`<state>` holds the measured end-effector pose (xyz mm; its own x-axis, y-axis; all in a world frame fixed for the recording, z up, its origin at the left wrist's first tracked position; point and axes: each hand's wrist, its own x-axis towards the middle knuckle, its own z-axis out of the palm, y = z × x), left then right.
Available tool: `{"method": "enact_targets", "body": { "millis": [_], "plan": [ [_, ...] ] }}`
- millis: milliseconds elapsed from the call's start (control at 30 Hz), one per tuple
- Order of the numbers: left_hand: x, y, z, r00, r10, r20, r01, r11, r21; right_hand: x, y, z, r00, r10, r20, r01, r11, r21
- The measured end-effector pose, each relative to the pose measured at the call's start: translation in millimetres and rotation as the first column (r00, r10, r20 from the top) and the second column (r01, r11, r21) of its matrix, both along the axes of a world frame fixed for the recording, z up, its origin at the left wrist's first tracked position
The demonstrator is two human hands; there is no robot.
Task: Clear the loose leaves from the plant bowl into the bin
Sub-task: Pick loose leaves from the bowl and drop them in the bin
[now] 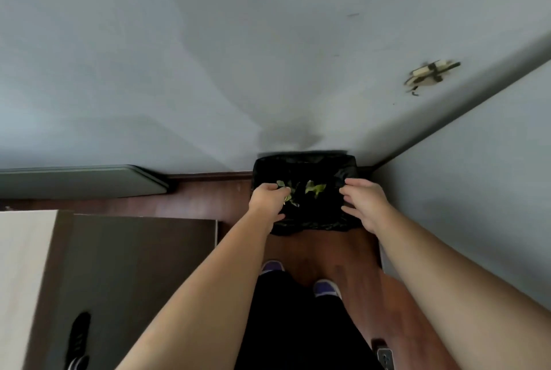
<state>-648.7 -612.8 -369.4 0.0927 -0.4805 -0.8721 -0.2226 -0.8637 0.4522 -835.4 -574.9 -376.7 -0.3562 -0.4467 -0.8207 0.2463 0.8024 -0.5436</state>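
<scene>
A bin with a black liner (304,161) stands on the wooden floor in the corner of two grey walls. Green and yellowish loose leaves (313,189) lie inside it. My left hand (268,199) is over the bin's left side with its fingers curled around a few leaves (286,191). My right hand (365,202) hovers over the bin's right edge with fingers spread and nothing in it. The plant bowl is not in view.
A dark cabinet or door (134,265) and a pale panel (21,280) stand at the left. A black shoe (78,343) lies at the lower left. My feet in purple shoes (326,287) stand just before the bin. A wall socket (384,357) sits low at the right.
</scene>
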Motion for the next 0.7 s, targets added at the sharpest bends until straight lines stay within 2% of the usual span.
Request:
{"method": "enact_targets", "body": {
  "millis": [133,233,300,433,567,633,700],
  "plan": [
    [14.4,2.8,33.4,0.969,-0.177,0.172,0.196,0.976,-0.099,3.4,0.6,29.2,0.972,0.195,-0.132,-0.197,0.980,-0.009],
    [32.8,8.1,79.9,0.931,-0.228,0.284,0.289,0.937,-0.195,16.2,-7.8,70.1,0.895,0.347,-0.280,-0.377,0.924,-0.060],
    [52.6,15.9,119.7,0.914,-0.200,0.354,0.301,0.918,-0.258,36.0,-18.6,104.3,0.821,0.449,-0.352,-0.512,0.852,-0.107],
    [113.9,49.0,196.5,0.886,-0.035,0.463,0.228,0.901,-0.368,105.2,-36.9,167.7,0.651,0.617,-0.442,-0.745,0.633,-0.211],
    [195.5,118.4,255.7,0.815,0.189,0.548,0.105,0.882,-0.460,210.0,-16.4,225.1,0.472,0.742,-0.476,-0.881,0.372,-0.293],
    [238.1,168.9,278.0,0.753,0.309,0.581,0.007,0.879,-0.477,269.3,11.0,246.3,0.342,0.799,-0.495,-0.925,0.196,-0.325],
    [277.4,229.0,294.2,0.690,0.425,0.586,-0.111,0.862,-0.494,327.0,47.9,261.3,0.173,0.840,-0.514,-0.945,-0.006,-0.328]
  ]
}}
